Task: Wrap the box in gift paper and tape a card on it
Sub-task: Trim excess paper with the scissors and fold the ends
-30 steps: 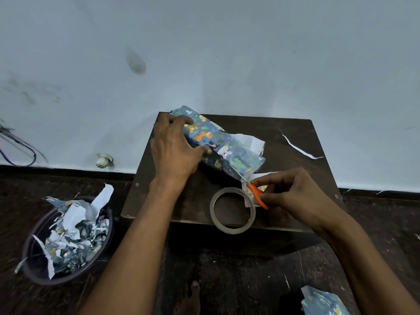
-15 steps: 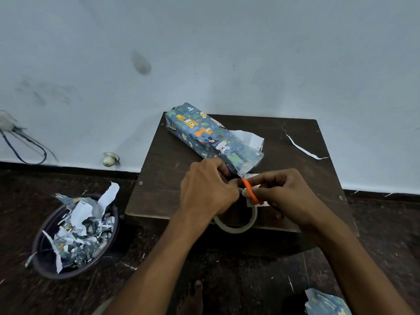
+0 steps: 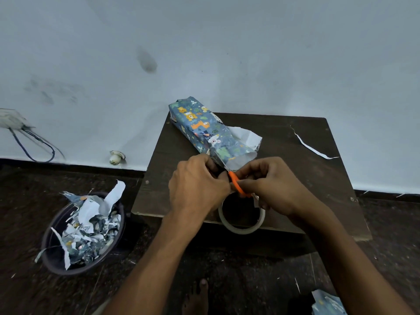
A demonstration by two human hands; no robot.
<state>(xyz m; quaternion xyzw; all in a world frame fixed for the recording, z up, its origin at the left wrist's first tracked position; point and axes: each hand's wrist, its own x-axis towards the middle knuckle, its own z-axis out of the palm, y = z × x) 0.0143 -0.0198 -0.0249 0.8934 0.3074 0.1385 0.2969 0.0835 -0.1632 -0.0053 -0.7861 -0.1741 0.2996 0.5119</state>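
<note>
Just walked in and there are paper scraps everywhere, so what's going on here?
A person is wrapping a box in animal-print paper on a small dark table. Its near end is still open. The right hand holds orange-handled scissors, and the left hand meets it just above a tape roll. What the left fingers pinch is hidden. Scraps fill a bin on the floor.
</note>
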